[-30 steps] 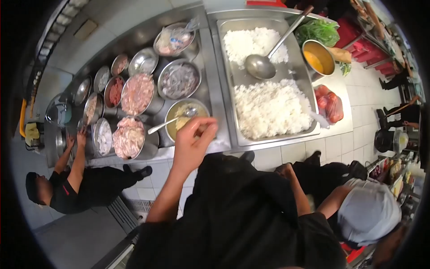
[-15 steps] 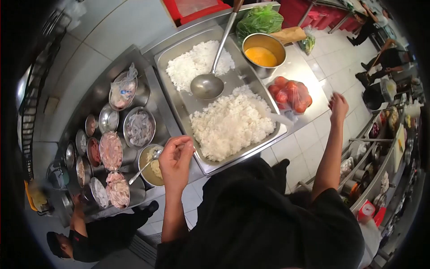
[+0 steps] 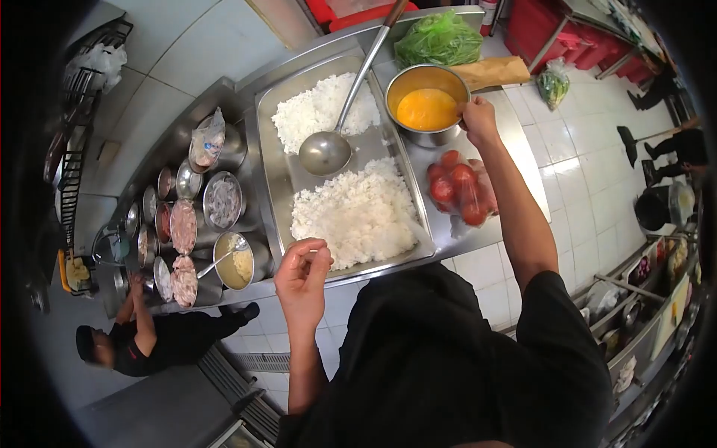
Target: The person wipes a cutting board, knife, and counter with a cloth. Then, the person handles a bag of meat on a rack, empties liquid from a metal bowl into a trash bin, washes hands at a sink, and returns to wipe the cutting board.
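Observation:
My right hand (image 3: 478, 119) grips the rim of a metal pot (image 3: 427, 137) holding orange-yellow liquid. My left hand (image 3: 302, 282) hovers by the near left corner of a steel tray (image 3: 265, 142), its fingers curled together; whatever they may hold is too small to name. Two heaps of white rice (image 3: 355, 213) lie in the tray. A large ladle (image 3: 326, 152) rests between them, its handle pointing away from me. Right of the tray, below the pot, sits a clear bag of tomatoes (image 3: 463, 187).
Several metal bowls with meat (image 3: 184, 228) and other food stand left. A bowl of yellowish paste (image 3: 234, 261) holds a spoon. Leafy greens (image 3: 437, 39) and a brown paper package (image 3: 493, 72) lie behind the pot. A co-worker (image 3: 149, 336) stands at the lower left.
My right hand has moved in from the right and taken hold of the pot's rim. My left hand stays raised and curled. The view has shifted.

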